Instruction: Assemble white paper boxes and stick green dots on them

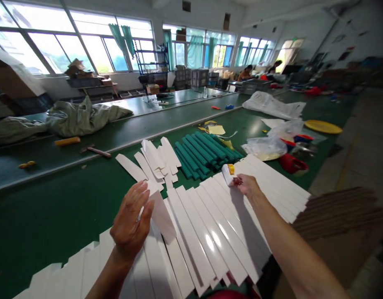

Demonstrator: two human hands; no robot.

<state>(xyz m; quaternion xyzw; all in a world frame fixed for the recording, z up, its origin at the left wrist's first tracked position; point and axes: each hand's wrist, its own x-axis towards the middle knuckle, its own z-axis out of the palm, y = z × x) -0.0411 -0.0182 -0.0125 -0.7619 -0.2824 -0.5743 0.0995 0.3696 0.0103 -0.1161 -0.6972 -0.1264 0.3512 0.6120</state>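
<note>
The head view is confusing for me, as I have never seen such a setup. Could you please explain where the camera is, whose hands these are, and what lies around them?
There is no machine here. One camera, worn on a person's head, looks forward and down at that person's own bare hands.

The left hand is at a white block-like piece; whether it grips it is unclear. The right hand holds a small white-and-yellow item.

Below them, long white strips lie side by side on a green table. Beyond the strips are green rods and shorter white pieces. Farther left lies a hammer.
</note>
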